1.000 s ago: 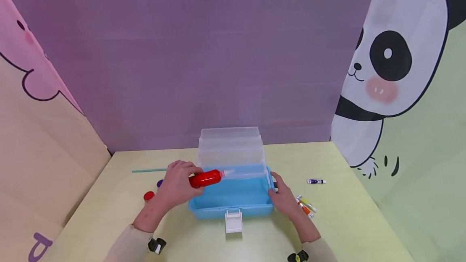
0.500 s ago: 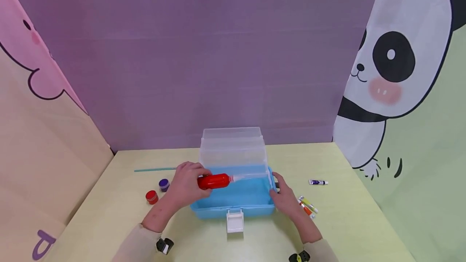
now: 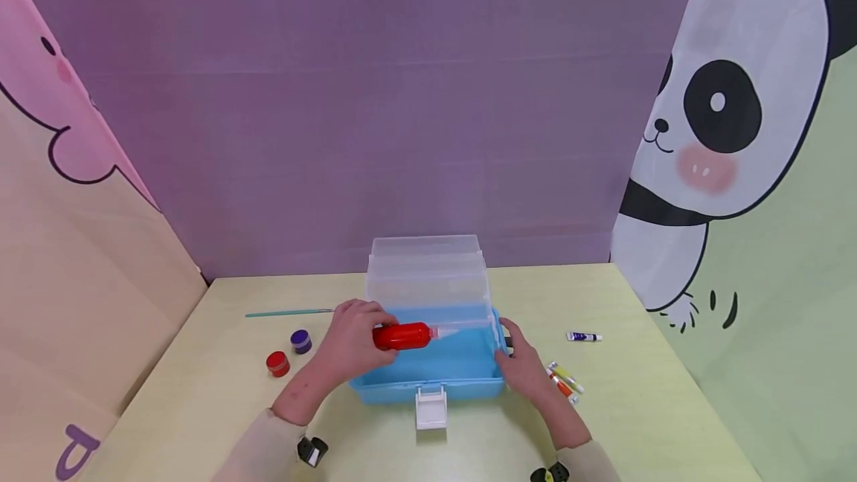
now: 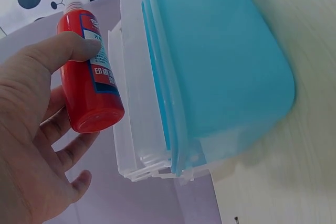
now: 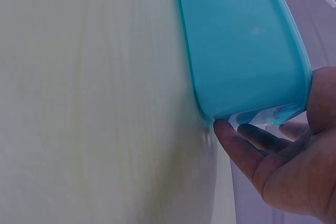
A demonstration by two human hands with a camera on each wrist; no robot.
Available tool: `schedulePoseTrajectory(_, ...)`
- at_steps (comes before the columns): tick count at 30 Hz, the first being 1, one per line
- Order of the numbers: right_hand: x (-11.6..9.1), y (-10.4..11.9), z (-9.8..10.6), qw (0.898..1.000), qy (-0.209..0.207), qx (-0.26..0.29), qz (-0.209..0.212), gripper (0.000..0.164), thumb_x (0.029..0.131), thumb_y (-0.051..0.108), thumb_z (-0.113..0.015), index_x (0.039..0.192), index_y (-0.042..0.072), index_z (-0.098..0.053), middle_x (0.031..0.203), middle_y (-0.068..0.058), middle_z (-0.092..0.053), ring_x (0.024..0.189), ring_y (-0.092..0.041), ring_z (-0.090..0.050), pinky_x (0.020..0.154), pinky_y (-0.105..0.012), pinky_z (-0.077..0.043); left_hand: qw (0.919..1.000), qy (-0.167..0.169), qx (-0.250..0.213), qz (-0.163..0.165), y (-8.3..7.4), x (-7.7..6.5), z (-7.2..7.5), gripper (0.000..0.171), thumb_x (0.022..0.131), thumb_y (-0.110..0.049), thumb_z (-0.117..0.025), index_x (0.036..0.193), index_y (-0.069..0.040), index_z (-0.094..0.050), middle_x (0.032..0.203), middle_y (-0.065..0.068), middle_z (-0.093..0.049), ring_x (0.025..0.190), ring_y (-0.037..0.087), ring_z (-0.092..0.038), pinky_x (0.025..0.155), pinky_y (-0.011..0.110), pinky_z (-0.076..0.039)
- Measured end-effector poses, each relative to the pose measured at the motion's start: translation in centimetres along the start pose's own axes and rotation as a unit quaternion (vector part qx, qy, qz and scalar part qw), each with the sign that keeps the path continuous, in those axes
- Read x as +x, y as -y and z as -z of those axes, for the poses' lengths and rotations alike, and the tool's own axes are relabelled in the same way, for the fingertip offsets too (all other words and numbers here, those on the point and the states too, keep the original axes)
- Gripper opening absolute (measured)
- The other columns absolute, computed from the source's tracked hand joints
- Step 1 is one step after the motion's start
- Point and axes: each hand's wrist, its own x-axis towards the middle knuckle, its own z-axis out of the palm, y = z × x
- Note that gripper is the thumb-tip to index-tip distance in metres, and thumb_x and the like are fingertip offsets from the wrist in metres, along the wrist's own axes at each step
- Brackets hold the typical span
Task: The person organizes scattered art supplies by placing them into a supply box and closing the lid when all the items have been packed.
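My left hand [image 3: 353,341] grips a red squeeze bottle [image 3: 405,336] with a clear pointed nozzle. The bottle lies tilted nearly on its side, nozzle to the right, above a blue plastic box [image 3: 462,355]. In the left wrist view the thumb presses on the label of the bottle [image 4: 86,93]. The box stands with its clear lid [image 3: 428,270] raised at the back and its white latch [image 3: 431,409] hanging at the front. My right hand [image 3: 525,364] holds the right end of the box; in the right wrist view its fingers touch the end wall of the box [image 5: 244,40].
Left of the box lie a red-lidded jar [image 3: 277,364], a purple-lidded jar [image 3: 300,341] and a thin teal paintbrush [image 3: 288,312]. To the right are a purple-and-white paint tube [image 3: 584,336], a yellow tube [image 3: 566,377] and an orange tube [image 3: 561,387]. A purple wall covering [image 3: 428,95] rises behind the table.
My left hand has carried the red bottle rightward, further over the box, uncovering the two jars on the left. The right hand stays at the end of the box.
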Motion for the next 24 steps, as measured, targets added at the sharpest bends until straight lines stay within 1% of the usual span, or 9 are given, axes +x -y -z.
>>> schedulePoseTrajectory(7, -0.05, 0.10, -0.05, 1.000, 0.000, -0.004, -0.007, 0.056, 0.098, 0.013, -0.051, 0.150, 0.013, -0.030, 0.136, -0.025, -0.048, 0.111, -0.042, -0.056, 0.088, -0.055, -0.050, 0.9999, 0.007, 0.005, -0.008, -0.53, 0.10, -0.32, 0.047, 0.056, -0.025, -0.093, 0.099, -0.020, -0.075, 0.092, -0.008, -0.063, 0.094, 0.017, -0.054, 0.096, 0.052, -0.038)
schedulePoseTrajectory(12, -0.07, 0.22, 0.02, 1.000, 0.003, -0.001, -0.004, 0.055, 0.098, 0.012, -0.050, 0.150, 0.012, -0.030, 0.135, -0.026, -0.048, 0.112, -0.042, -0.056, 0.089, -0.055, -0.049, 0.9998, 0.003, 0.010, -0.015, -0.73, 0.05, -0.58, 0.047, 0.056, -0.027, -0.093, 0.099, -0.021, -0.075, 0.092, -0.009, -0.063, 0.093, 0.015, -0.053, 0.096, 0.051, -0.039)
schedulePoseTrajectory(17, -0.13, 0.27, 0.10, 1.000, 0.005, -0.001, -0.002, 0.056, 0.098, 0.011, -0.050, 0.150, 0.011, -0.029, 0.135, -0.027, -0.048, 0.113, -0.043, -0.055, 0.089, -0.056, -0.049, 0.9998, -0.001, 0.003, -0.017, -0.84, 0.03, -0.80, 0.048, 0.055, -0.025, -0.094, 0.099, -0.020, -0.075, 0.093, -0.008, -0.063, 0.094, 0.016, -0.053, 0.095, 0.051, -0.039)
schedulePoseTrajectory(24, -0.06, 0.14, 0.02, 1.000, 0.003, 0.002, -0.002, 0.056, 0.097, 0.011, -0.051, 0.149, 0.011, -0.030, 0.135, -0.027, -0.048, 0.112, -0.043, -0.055, 0.090, -0.057, -0.048, 0.9998, 0.014, 0.004, -0.012, -0.80, 0.02, -0.88, 0.051, 0.055, -0.026, -0.094, 0.102, -0.019, -0.075, 0.096, -0.007, -0.064, 0.097, 0.017, -0.054, 0.097, 0.053, -0.038)
